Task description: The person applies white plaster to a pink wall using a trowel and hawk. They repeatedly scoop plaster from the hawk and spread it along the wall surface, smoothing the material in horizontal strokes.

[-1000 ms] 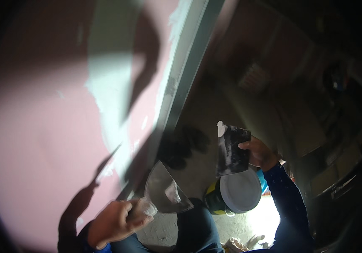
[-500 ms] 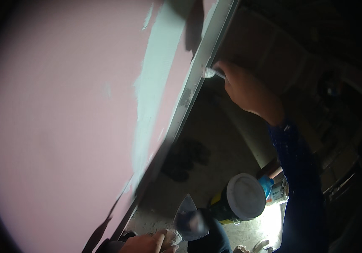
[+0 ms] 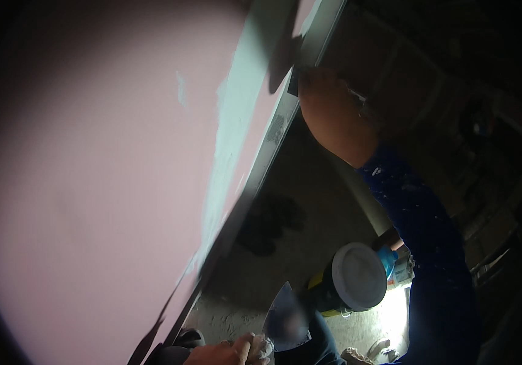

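Observation:
A pink wall panel (image 3: 121, 182) carries a long pale band of joint compound (image 3: 227, 146) beside its right edge. My right hand (image 3: 334, 115) is closed on a putty knife (image 3: 293, 84), mostly hidden by the fingers. Its dark blade lies against the narrow metal-edged strip (image 3: 279, 125) along the panel's side. Low in the view, my left hand (image 3: 224, 353) grips the caked handle of a wide putty knife (image 3: 286, 322). That blade points upward, away from the wall, with a blurred smear on its face.
A bucket with a pale round lid (image 3: 359, 277) stands on the floor at lower right. Next to it are a blue object (image 3: 387, 260) and a brightly lit patch of floor (image 3: 390, 322). A dark stain (image 3: 273, 222) marks the floor by the panel. The far right is dark.
My right hand has turned and moved slightly up and left, bringing its knife against the strip; compound showed on that blade earlier. My left hand has shifted slightly right with its knife.

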Available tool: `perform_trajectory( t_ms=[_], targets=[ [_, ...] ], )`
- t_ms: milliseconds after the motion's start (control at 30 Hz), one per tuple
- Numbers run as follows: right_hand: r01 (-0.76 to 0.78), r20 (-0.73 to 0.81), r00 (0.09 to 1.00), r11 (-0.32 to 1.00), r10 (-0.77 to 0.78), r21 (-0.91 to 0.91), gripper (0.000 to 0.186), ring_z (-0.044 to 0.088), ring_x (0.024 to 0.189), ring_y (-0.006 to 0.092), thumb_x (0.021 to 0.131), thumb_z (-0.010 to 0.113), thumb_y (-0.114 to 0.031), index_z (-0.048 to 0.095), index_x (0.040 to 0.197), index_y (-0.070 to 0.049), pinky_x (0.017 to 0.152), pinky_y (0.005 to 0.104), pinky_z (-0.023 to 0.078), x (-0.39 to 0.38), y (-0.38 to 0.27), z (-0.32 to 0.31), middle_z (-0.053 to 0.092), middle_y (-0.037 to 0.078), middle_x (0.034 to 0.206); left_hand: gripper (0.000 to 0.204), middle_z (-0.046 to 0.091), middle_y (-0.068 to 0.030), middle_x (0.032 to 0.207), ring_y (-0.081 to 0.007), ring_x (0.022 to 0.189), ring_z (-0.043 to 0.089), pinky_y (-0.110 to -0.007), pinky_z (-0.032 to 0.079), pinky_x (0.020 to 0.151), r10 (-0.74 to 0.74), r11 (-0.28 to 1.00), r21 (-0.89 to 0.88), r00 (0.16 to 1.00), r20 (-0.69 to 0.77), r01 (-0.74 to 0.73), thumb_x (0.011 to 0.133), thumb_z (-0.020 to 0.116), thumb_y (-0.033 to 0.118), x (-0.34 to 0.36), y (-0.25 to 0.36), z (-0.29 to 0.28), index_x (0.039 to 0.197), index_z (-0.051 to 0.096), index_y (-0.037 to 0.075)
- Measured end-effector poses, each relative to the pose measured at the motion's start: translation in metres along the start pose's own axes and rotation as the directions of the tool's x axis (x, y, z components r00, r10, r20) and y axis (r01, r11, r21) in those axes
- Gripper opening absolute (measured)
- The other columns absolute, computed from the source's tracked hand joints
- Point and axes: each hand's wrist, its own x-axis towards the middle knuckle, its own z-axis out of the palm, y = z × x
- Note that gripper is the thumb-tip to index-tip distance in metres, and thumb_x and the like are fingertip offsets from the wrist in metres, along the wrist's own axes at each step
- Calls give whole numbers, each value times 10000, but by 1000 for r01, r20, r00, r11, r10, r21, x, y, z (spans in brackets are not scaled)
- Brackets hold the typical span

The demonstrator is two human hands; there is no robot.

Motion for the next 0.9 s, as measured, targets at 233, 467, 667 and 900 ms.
perform_trajectory(
  t_ms=[233,467,667,900],
  targets=[
    [-46,-20,999,996,48,77,487,592,1091,298,805,737,-193,558,1223,-19,871,451,509,-9,-8,22,593,138,1161,265,734,-163,1024,-332,884,715,-400,539,810,-80,995,-56,996,37,82,973,642,205,8,11,-7,1200,649,71],
    [-33,31,999,987,29,159,303,577,1042,254,851,627,-192,622,1118,-48,803,423,488,-30,-39,36,588,101,1144,255,729,-155,955,-329,833,709,-408,545,771,-173,984,65,982,75,168,974,637,201,6,12,-5,1203,640,86],
    [-143,68,989,957,130,253,561,563,1095,290,763,725,-149,558,1277,0,817,445,476,-67,-103,52,588,130,1219,302,719,-151,891,-343,751,703,-446,544,698,-131,989,71,989,75,126,964,641,237,11,4,0,1247,621,132],
    [-101,234,972,945,28,310,532,494,1224,298,869,618,-153,530,1363,26,977,460,409,-111,-155,42,538,161,1319,276,725,-144,884,-328,739,703,-438,544,689,-139,981,143,989,53,131,955,650,257,4,0,2,1204,650,136]
  ],
)
